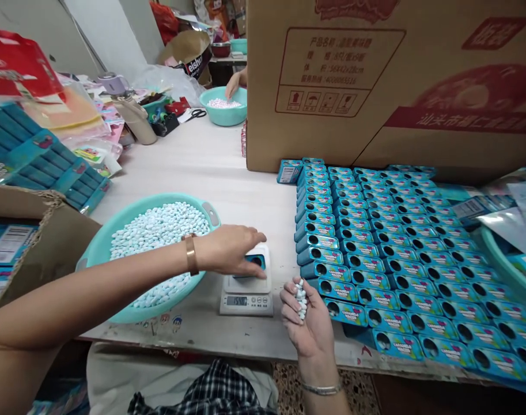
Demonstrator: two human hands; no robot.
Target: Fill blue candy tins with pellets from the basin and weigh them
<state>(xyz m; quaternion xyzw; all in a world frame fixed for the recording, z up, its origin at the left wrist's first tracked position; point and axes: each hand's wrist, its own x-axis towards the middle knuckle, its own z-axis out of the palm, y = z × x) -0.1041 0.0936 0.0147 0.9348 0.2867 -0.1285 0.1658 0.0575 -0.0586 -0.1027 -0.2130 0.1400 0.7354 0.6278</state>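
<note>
My left hand (230, 249) reaches over a small white digital scale (247, 293) and grips a blue candy tin (254, 261) standing on its platform. My right hand (306, 316), palm up just right of the scale, is cupped around a small pile of white candy pellets (301, 298). A teal basin (105, 242) heaped with the same white pellets sits to the left of the scale, under my left forearm. Several rows of open blue candy tins (401, 248) cover the table to the right.
A large cardboard box (388, 80) stands behind the tins. Another person's hand (234, 83) dips into a second teal bowl (224, 115) of pellets at the far end. Blue packaging (33, 155), scissors and clutter lie on the left, with an open carton (42, 242) at the near left.
</note>
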